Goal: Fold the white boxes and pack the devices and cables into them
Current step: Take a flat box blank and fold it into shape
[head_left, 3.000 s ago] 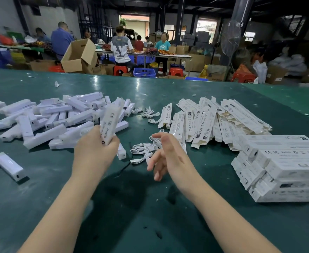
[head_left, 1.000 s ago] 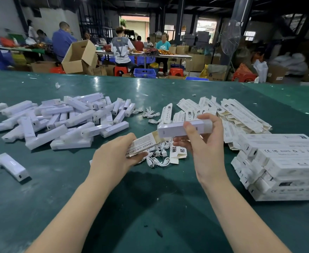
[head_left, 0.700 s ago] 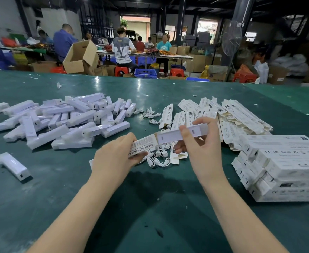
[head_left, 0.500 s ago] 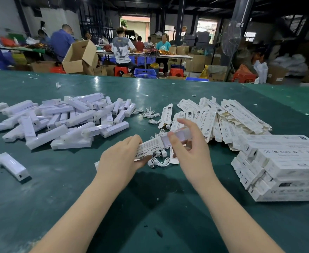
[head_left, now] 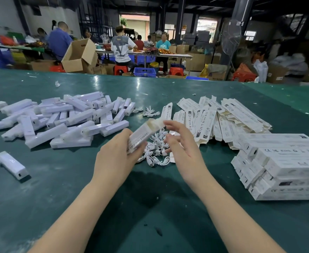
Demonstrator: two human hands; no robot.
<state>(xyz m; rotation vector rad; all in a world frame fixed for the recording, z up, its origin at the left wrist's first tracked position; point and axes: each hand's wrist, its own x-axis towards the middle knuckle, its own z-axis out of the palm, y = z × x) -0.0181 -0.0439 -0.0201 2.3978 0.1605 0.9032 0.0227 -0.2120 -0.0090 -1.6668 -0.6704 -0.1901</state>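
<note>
Overhead lamps light the hall dimly, while daylight glows through the doorway [head_left: 135, 24] at the back. Pale glare streaks the green table [head_left: 150, 88] below it. Soft shadows pool under both forearms. The held box [head_left: 142, 136] is motion-blurred; wide-angle distortion bends the edges.

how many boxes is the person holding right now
1. One white box is gripped in the left hand, tilted above the cable pile; the right hand is open beside its far end and holds nothing.
</note>
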